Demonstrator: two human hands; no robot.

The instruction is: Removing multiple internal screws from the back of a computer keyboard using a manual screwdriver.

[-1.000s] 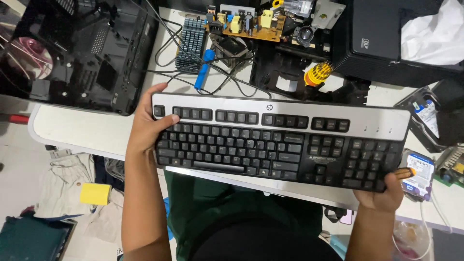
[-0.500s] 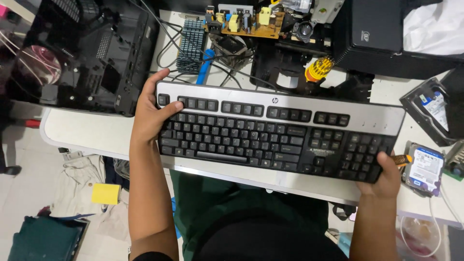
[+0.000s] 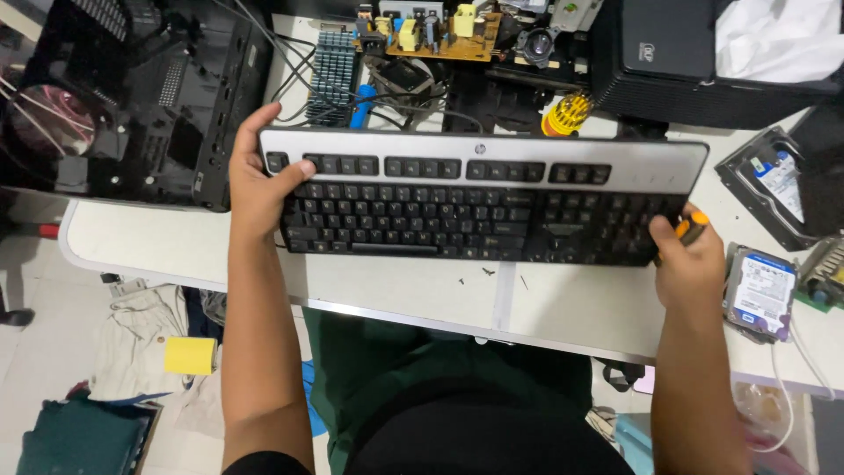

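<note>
A black and silver keyboard [image 3: 483, 198] is held above the white table [image 3: 422, 295], tilted with its near edge lifted. My left hand [image 3: 259, 180] grips its left end, thumb on the keys. My right hand [image 3: 690, 264] grips the right near corner and also holds a small orange-handled tool [image 3: 690, 227] against it.
A black computer case [image 3: 132, 97] lies open at the left. Behind the keyboard are a circuit board [image 3: 440, 31], a heat sink [image 3: 334, 66], cables, a yellow-handled screwdriver [image 3: 567, 114] and a black box [image 3: 694, 62]. Hard drives [image 3: 760, 290] lie at the right. Small screws [image 3: 475, 274] lie on the table.
The keyboard has moved away from me, further over the table, and both hands have gone with it. Its near edge has tipped up.
</note>
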